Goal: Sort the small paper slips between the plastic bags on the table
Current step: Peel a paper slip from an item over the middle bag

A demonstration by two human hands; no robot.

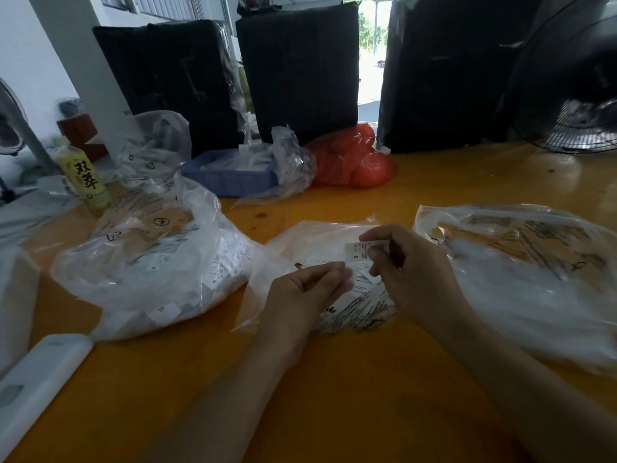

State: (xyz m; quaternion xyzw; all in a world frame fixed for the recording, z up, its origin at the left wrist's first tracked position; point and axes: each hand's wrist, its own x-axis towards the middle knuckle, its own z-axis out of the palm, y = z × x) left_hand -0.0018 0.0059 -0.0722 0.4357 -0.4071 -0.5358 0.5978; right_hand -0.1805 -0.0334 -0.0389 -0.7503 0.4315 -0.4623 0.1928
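Note:
My right hand (pixel 405 269) pinches a small white paper slip (pixel 359 250) marked "S" between thumb and fingers, above the middle plastic bag (pixel 300 243). My left hand (pixel 310 290) rests on that bag's near edge with fingers curled against the plastic. More slips (pixel 362 294) lie inside this bag. A full clear bag of slips (pixel 150 262) sits to the left. Another clear bag (pixel 521 272), flatter and blurred, lies to the right.
On the orange table (pixel 334 379) stand a blue tray (pixel 230 178), a red bag (pixel 354 160), a yellow-green bottle (pixel 85 177) and a white device (pixel 36 372) at the near left. Black wrapped bundles (pixel 300 68) line the back; a fan (pixel 574 95) stands at the right.

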